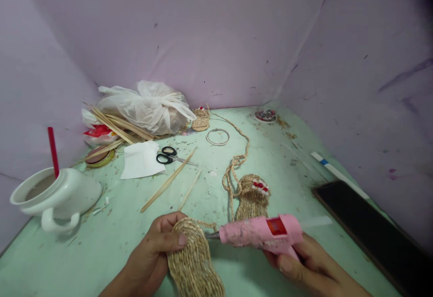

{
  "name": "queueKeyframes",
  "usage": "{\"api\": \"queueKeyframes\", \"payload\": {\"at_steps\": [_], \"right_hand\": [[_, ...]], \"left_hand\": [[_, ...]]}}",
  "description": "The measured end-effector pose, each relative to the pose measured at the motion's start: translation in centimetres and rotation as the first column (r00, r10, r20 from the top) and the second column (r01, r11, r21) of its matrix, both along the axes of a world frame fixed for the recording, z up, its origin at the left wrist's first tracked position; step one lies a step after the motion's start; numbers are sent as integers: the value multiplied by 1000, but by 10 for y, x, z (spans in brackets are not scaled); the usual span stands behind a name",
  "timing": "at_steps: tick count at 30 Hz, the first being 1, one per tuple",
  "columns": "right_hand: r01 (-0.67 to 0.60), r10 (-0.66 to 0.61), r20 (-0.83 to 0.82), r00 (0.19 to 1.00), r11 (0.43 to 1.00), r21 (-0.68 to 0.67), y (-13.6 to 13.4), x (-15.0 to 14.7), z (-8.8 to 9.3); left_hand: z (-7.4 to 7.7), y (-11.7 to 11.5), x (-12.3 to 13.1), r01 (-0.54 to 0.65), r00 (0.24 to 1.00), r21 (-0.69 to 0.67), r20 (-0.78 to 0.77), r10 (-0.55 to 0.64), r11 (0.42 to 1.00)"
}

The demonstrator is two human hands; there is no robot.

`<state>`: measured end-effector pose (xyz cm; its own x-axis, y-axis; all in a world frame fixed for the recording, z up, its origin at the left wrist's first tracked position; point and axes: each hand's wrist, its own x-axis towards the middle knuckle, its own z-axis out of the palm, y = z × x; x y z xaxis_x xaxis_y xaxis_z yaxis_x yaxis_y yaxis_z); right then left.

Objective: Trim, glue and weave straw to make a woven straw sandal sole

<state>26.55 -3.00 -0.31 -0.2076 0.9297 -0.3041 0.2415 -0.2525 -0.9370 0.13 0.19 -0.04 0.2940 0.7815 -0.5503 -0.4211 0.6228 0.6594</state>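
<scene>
My left hand (155, 247) grips a sole-shaped piece of coiled straw braid (194, 256), thumb on top, near its rounded end. A pink hot glue gun (250, 231) is in my right hand (301, 261), fingers around its handle. Its metal nozzle points left and meets the edge of the braid piece, by a loose cord end. Just behind the gun lies a small woven straw slipper (253, 193) with red and white beads, partly hidden by the gun. A braided straw cord (245, 137) trails from it toward the back.
Black-handled scissors (169, 155), white paper (142, 159) and straw strips (169, 180) lie left of centre. A white pot (74, 189) stands far left, a plastic bag (149, 107) behind. A metal ring (217, 137), bead dish (265, 116) and dark phone-like slab (365, 225) are also there.
</scene>
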Motion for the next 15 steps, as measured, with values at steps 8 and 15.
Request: {"api": "queueKeyframes", "payload": {"at_steps": [8, 15], "right_hand": [[5, -5, -179, 984, 1000, 2, 8, 11, 0], [612, -576, -311, 756, 791, 21, 101, 35, 19]], "left_hand": [[-1, -1, 0, -37, 999, -14, -15, 37, 999], [1, -3, 0, -40, 999, -4, -27, 40, 999]]}}
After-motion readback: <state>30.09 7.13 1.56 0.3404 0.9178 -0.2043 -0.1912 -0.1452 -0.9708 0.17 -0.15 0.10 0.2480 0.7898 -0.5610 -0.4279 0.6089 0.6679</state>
